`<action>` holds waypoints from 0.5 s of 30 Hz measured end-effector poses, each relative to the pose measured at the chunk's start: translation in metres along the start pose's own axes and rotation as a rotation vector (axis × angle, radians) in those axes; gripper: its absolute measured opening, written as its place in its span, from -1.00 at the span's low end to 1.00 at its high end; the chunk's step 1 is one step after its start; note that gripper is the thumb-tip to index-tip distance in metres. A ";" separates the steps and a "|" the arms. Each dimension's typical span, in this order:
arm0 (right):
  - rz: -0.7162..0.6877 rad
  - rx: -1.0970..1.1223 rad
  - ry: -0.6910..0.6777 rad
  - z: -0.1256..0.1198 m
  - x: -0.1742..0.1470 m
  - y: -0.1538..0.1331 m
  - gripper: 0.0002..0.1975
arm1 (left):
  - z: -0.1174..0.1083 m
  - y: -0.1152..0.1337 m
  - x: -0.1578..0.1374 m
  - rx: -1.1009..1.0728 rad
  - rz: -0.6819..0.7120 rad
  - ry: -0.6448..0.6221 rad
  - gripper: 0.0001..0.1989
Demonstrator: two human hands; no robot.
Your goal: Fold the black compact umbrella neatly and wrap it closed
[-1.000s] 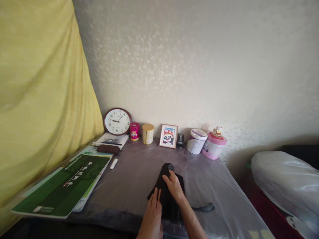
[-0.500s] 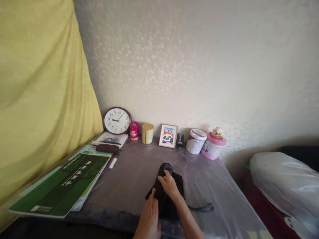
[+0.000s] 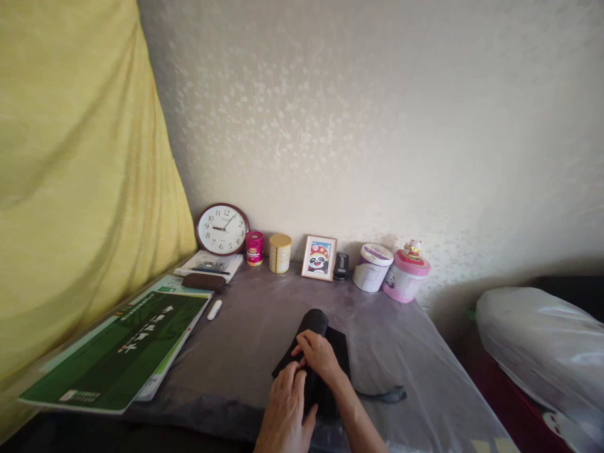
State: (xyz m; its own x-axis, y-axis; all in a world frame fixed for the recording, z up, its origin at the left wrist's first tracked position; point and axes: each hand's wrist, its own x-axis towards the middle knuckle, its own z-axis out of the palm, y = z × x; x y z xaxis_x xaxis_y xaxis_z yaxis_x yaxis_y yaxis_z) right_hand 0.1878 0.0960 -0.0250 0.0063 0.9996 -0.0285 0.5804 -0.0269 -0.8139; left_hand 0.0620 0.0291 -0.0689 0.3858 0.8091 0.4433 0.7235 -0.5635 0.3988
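Observation:
A black fabric bundle [image 3: 314, 319] lies on the table in front of me, rolled along its left side, with a flat flap [image 3: 338, 343] spreading out to the right. From its right side trails a dark strap [image 3: 387, 395]. My left hand [image 3: 289, 396] lies across the near part of the roll, its fingers on the far side and its thumb to the right, gripping it. Farther up, my right hand [image 3: 317, 355] curls its fingers over the roll, its fingertips close to those of my left hand. Both palms are hidden from view.
Green books [image 3: 127, 352], a white marker-like stick [image 3: 214, 309] and a brown case [image 3: 202, 281] lie left. Along the wall stand a clock [image 3: 223, 228], a pink tin [image 3: 254, 248], a yellow-lidded can [image 3: 280, 255], a picture frame [image 3: 319, 258] and two tubs [image 3: 372, 269].
My right hand has drawn slightly back from the far end of the roll. My left hand's fingers have spread over the fabric, and the two hands are now closer together.

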 end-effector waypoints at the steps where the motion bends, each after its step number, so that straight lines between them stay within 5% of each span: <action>1: -0.011 -0.032 -0.001 0.000 0.000 -0.001 -0.74 | 0.002 0.003 0.003 0.014 0.003 -0.020 -0.54; 8: -0.117 -0.207 0.011 -0.003 -0.007 -0.004 -0.73 | 0.019 0.000 0.008 0.044 -0.066 -0.124 -0.43; 15: -0.503 -0.351 0.136 -0.010 -0.016 0.017 -0.74 | 0.011 0.002 0.009 -0.028 -0.107 -0.248 -0.39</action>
State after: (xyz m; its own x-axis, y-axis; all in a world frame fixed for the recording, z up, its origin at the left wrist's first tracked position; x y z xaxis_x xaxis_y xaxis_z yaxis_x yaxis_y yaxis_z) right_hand 0.2054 0.0793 -0.0328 -0.2466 0.8822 0.4011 0.7720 0.4290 -0.4690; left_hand 0.0735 0.0369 -0.0733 0.4390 0.8783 0.1891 0.7528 -0.4745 0.4563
